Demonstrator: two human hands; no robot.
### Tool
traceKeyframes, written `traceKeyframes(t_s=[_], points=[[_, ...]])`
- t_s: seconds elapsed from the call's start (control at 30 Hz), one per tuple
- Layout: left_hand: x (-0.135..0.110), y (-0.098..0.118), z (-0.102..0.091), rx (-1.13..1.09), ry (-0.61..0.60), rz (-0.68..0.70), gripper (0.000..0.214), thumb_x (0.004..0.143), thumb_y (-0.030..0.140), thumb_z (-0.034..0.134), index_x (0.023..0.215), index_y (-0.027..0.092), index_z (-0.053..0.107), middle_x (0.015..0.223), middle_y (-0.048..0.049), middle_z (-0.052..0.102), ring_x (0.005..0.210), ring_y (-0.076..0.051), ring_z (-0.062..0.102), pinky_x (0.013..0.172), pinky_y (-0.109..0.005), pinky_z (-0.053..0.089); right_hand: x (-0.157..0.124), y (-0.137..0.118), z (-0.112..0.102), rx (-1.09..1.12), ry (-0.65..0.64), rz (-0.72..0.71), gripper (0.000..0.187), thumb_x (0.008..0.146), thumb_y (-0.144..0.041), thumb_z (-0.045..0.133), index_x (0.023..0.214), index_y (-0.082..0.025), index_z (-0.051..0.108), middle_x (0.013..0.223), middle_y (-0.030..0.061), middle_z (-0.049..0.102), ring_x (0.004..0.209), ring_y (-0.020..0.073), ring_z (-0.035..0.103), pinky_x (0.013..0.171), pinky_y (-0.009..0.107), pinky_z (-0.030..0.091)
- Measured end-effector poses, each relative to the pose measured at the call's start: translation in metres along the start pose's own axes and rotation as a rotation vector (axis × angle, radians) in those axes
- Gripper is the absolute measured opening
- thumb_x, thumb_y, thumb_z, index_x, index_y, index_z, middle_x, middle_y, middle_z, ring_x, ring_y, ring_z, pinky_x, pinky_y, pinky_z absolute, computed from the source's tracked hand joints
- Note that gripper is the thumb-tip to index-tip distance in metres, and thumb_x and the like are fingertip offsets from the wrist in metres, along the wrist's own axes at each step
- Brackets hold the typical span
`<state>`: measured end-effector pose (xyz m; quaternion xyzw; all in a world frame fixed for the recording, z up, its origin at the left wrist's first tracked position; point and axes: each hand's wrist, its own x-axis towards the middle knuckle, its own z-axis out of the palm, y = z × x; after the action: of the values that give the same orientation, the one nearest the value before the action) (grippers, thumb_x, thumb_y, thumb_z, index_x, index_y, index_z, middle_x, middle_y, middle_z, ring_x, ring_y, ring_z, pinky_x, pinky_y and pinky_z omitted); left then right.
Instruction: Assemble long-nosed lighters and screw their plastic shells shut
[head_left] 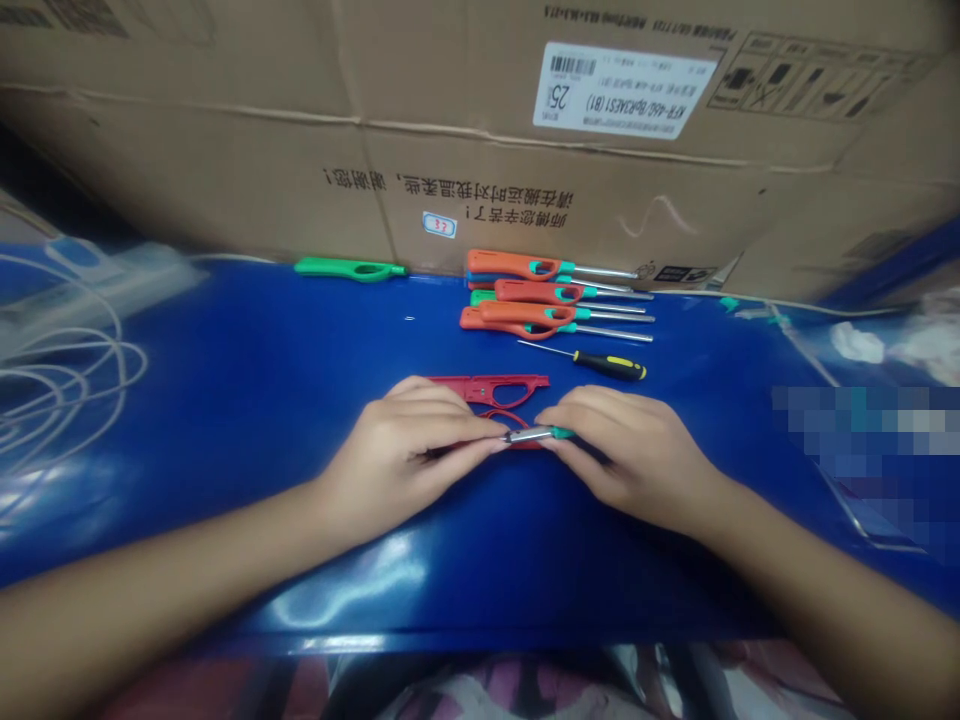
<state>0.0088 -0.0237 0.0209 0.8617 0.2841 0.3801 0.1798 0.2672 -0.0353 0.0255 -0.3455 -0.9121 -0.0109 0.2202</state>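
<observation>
"Silver part [530, 435]: posn?"
"Btwn L hand [409, 445] & R hand [637, 450], at fingertips. L hand pinches left end, R hand green end [561, 433]; both nearly closed."
"Adj. items?"
"Red shell [480, 389] just behind; screwdriver [609, 366] beyond, to rt.; orange lighters [517, 313] farther back, nr. cardboard box [277, 170]."

a short silvery piece [530, 435], green at one end, is pinched nearly level over a partly hidden red part [501, 412]; a looped red casing half [468, 385] lies just beyond.

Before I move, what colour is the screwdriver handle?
The screwdriver handle is black and yellow, best seen in the head view.
</observation>
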Motion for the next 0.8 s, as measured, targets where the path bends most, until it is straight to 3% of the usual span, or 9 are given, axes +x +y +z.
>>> traceKeyframes(t_s=[0.2, 0.5, 0.8], points=[[-0.0002, 0.0027, 0.0013, -0.028, 0.01, -0.027, 0.009, 0.09, 0.019, 0.074, 0.098, 0.022, 0.078, 0.091, 0.0004, 0.081, 0.081, -0.015, 0.074, 0.083, -0.031, 0.052, -0.0002, 0.0014, 0.0018, -0.043, 0.059, -0.041, 0.016, 0.102, -0.027, 0.054, 0.107, -0.019, 0.067, 0.097, 0.0053, 0.074, 0.089, 0.0183, 0.067, 0.078, 0.03, 0.051], [0.0007, 0.0031, 0.0038, -0.079, 0.008, -0.078, 0.009, 0.09, 0.022, 0.073, 0.095, 0.024, 0.079, 0.089, 0.0006, 0.081, 0.078, -0.016, 0.074, 0.081, -0.032, 0.055, -0.0023, -0.0002, -0.0023, -0.134, 0.077, -0.066, 0.015, 0.1, -0.022, 0.055, 0.107, -0.021, 0.069, 0.095, 0.005, 0.073, 0.082, 0.0174, 0.064, 0.068, 0.031, 0.046], [0.0023, 0.0039, 0.0076, -0.204, 0.022, -0.21, 0.005, 0.087, 0.02, 0.076, 0.088, 0.022, 0.081, 0.084, 0.0, 0.081, 0.073, -0.015, 0.073, 0.071, -0.027, 0.058, -0.0017, -0.0001, -0.004, -0.179, 0.095, -0.065, 0.016, 0.099, -0.02, 0.056, 0.109, -0.022, 0.069, 0.095, 0.0048, 0.073, 0.08, 0.0169, 0.062, 0.067, 0.031, 0.044]])
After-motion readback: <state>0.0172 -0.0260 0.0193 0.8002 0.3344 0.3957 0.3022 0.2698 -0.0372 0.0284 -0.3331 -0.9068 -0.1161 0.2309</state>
